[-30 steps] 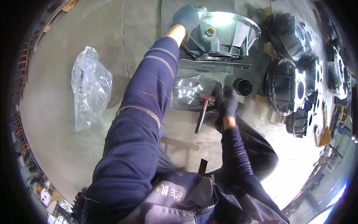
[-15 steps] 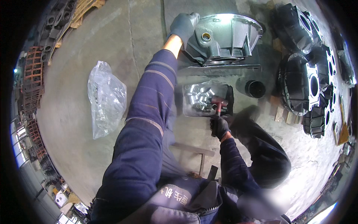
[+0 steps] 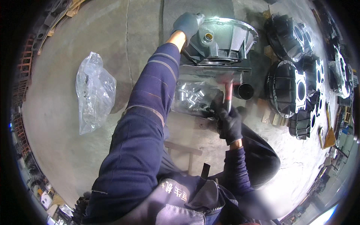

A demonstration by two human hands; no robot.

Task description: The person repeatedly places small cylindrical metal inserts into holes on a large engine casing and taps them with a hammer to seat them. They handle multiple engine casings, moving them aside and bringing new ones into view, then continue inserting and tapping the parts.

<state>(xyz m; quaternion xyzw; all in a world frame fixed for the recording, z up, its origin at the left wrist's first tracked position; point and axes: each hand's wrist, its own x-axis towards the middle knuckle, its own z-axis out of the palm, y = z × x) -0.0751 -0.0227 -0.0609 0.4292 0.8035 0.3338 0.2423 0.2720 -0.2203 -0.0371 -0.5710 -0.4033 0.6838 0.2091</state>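
Observation:
My left hand (image 3: pixel 187 25), in a dark glove, is closed on the upper left rim of a dark metal bell housing (image 3: pixel 221 45). The housing has ribs, a wide flange and a brass-coloured bushing (image 3: pixel 208 36) in a round boss. In my right hand (image 3: pixel 229 125), also gloved, is a hammer (image 3: pixel 228 92) with a red upper part, its head blurred and raised toward the housing. Below the housing, left of the hammer, lies a plastic-lined tray with several silvery metal bushings (image 3: pixel 192 98). A black cylinder (image 3: pixel 245 91) stands just right of the hammer.
Beneath the housing is a dark plate (image 3: pixel 243 69). More dark housings (image 3: pixel 285 88) stand at the right, some on wood blocks (image 3: pixel 275 119). A clear plastic bag (image 3: pixel 95 93) lies on the concrete floor at the left. My bent leg (image 3: pixel 262 157) is beside my right arm.
My right hand has lifted the hammer from over the tray of bushings and moved it right, its head now nearer the housing. My left hand keeps its hold on the rim. The view has shifted slightly.

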